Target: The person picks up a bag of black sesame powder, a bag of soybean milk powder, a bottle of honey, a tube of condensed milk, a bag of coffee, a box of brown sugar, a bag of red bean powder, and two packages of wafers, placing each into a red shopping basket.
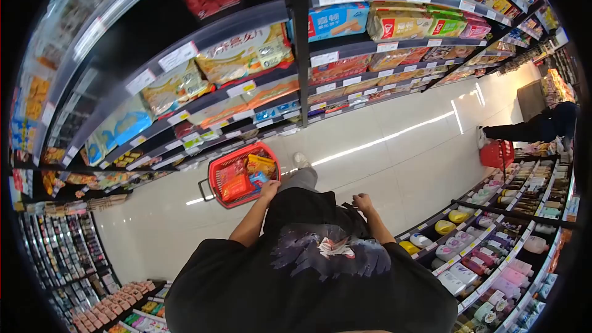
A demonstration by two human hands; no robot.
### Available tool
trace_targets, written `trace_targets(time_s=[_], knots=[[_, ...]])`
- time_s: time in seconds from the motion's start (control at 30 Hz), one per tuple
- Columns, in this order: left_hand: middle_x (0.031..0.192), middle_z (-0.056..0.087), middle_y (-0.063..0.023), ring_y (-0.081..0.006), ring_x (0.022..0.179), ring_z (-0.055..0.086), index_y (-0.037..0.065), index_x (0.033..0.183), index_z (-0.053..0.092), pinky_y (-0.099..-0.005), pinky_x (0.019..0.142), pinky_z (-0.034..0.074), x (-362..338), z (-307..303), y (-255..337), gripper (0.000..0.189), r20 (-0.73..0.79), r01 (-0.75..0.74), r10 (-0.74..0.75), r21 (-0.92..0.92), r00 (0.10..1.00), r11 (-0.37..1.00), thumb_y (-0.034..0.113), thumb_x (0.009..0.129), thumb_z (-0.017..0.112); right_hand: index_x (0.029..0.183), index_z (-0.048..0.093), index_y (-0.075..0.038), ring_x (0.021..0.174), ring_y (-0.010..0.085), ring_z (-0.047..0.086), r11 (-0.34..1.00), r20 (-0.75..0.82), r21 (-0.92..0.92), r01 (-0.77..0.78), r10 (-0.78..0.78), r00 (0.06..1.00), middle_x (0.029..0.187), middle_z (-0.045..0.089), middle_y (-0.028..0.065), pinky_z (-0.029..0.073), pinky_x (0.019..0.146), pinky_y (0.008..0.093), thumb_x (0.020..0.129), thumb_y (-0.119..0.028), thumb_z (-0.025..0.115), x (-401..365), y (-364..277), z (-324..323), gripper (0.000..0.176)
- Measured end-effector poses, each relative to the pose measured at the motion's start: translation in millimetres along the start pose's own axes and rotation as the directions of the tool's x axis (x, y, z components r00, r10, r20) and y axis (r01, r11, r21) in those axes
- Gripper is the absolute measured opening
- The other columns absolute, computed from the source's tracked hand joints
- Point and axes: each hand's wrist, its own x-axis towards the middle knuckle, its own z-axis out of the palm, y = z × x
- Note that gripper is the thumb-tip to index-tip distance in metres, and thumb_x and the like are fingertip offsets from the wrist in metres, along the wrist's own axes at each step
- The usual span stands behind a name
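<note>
Beside my left leg, a red shopping basket (213, 171) holds several bright packets: a red-orange packet (236, 188), a yellow one (261, 165) and a small blue one (258, 179). My left hand (269, 190) is closed at the basket's near right edge, gripping it there; the exact grip is partly hidden. One black handle (203, 189) sticks out on the basket's far left side. Away from the shelves, my right hand (362, 202) hangs by my right side with loosely bent fingers and nothing visible in it.
Snack shelves (246, 89) with price tags run along the front and left. Bottles fill a shelf (475, 253) at the right. Pale tiled floor (382, 142) lies between. Farther right, a person in dark clothes (549, 126) stands near another red basket (496, 153).
</note>
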Motion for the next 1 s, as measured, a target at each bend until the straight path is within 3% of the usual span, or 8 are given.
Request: trace_targets(time_s=[0.13,0.23,0.3,0.43,0.57,0.77,0.97,1.0], knots=[[0.090,0.066,-0.0111,-0.0221,0.089,0.060,0.006,0.095,0.065,-0.0312,0.081,0.044,53,3,30,0.031,0.027,0.045,-0.046,0.007,0.999,0.999,0.029,0.076,0.056,0.091,0.057,0.004,0.063,0.0184,0.060,0.992,0.009,-0.086,0.087,-0.086,0.996,0.074,0.062,0.0114,0.048,0.052,0.0294,0.080,-0.022,0.053,35,-69,-27,0.028],[0.080,0.065,-0.0116,-0.0170,0.073,0.062,0.002,0.090,0.064,-0.0281,0.061,0.049,70,8,69,0.024,0.061,0.083,-0.064,-0.375,0.996,0.923,0.021,0.079,0.055,0.089,0.057,0.003,0.064,0.0178,0.061,0.983,-0.017,-0.078,0.165,-0.167,0.986,0.074,0.062,0.0103,0.047,0.052,0.0285,0.081,-0.022,0.053,56,-117,-50,0.027],[0.075,0.062,-0.0093,-0.0133,0.064,0.060,0.000,0.094,0.060,-0.0235,0.053,0.046,72,3,102,0.022,0.132,0.091,-0.056,-0.274,0.990,0.957,0.017,0.081,0.053,0.087,0.057,0.002,0.064,0.0176,0.061,0.966,-0.066,-0.013,0.259,-0.259,0.964,0.074,0.062,0.0095,0.047,0.053,0.0288,0.082,-0.023,0.053,60,-134,-61,0.026],[0.072,0.059,-0.0052,-0.0110,0.060,0.056,0.002,0.100,0.055,-0.0216,0.050,0.044,80,3,133,0.023,0.108,0.116,-0.079,-0.397,0.991,0.910,0.017,0.083,0.051,0.087,0.057,0.001,0.065,0.0179,0.061,0.965,-0.052,-0.017,0.261,-0.261,0.964,0.074,0.061,0.0095,0.047,0.053,0.0299,0.082,-0.024,0.053,62,-150,-77,0.026],[0.069,0.057,-0.0032,-0.0098,0.058,0.054,0.004,0.096,0.055,-0.0221,0.048,0.044,56,9,139,0.019,0.037,0.177,-0.187,-0.543,0.982,0.821,0.018,0.083,0.051,0.088,0.056,0.001,0.064,0.0185,0.060,0.984,0.036,-0.118,0.133,-0.130,0.991,0.074,0.060,0.0104,0.047,0.053,0.0315,0.082,-0.024,0.054,79,-123,-105,0.026],[0.067,0.056,-0.0038,-0.0123,0.052,0.052,0.006,0.091,0.056,-0.0240,0.045,0.042,15,50,60,0.015,-0.029,0.197,-0.287,-0.661,0.958,0.724,0.014,0.079,0.052,0.087,0.055,0.003,0.058,0.0204,0.056,0.938,0.108,-0.341,-0.064,0.106,0.988,0.070,0.058,0.0120,0.047,0.051,0.0331,0.080,-0.020,0.053,108,-108,-157,0.025],[0.064,0.056,-0.0067,-0.0224,0.058,0.055,0.004,0.078,0.058,-0.0349,0.054,0.045,-41,116,9,0.019,0.040,0.474,-0.524,-0.491,0.851,0.731,0.022,0.079,0.051,0.086,0.056,0.001,0.062,0.0186,0.059,0.937,0.147,-0.308,0.166,-0.125,0.981,0.073,0.059,0.0091,0.047,0.054,0.0317,0.081,-0.024,0.054,125,-134,-190,0.025],[0.068,0.059,-0.0095,-0.0250,0.064,0.058,0.004,0.081,0.061,-0.0360,0.060,0.046,-37,134,-18,0.024,-0.161,0.099,-0.115,-0.105,0.980,0.989,0.026,0.078,0.052,0.086,0.056,0.000,0.062,0.0183,0.059,0.938,0.178,-0.291,0.188,-0.140,0.974,0.073,0.059,0.0089,0.046,0.054,0.0313,0.081,-0.025,0.054,127,-139,-192,0.025]])
